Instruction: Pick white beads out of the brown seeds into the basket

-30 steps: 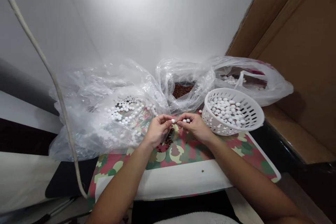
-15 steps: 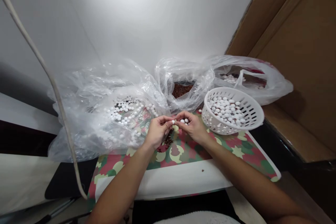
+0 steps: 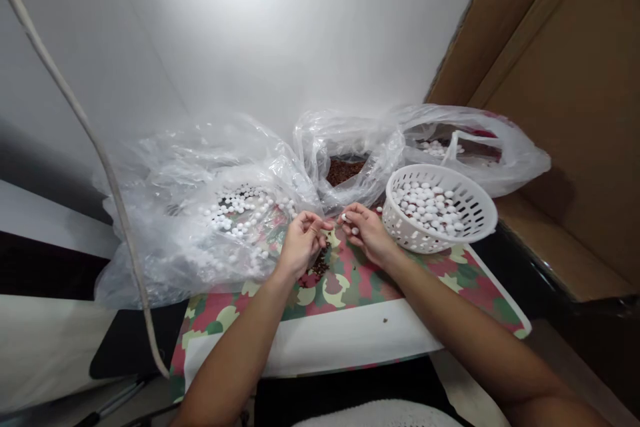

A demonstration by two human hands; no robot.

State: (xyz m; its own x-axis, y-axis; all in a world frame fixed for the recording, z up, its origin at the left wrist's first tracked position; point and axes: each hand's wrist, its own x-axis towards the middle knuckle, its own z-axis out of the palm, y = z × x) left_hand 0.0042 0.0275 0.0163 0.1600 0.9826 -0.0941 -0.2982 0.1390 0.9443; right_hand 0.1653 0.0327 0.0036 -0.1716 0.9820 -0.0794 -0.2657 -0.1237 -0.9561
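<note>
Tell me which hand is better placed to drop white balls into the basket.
Likely the right hand: it holds white balls and is nearer the basket. The left hand is farther away, with no ball visible in it.

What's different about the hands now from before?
The left hand and right hand moved apart, opening a gap between their fingertips. The right holds small white balls; the left seems to have let go of the one it pinched. The slotted white basket and plastic bags stayed put.

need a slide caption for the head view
Right hand holding small white balls, left hand close by, over a patterned table cover beside a basket of more.
</note>
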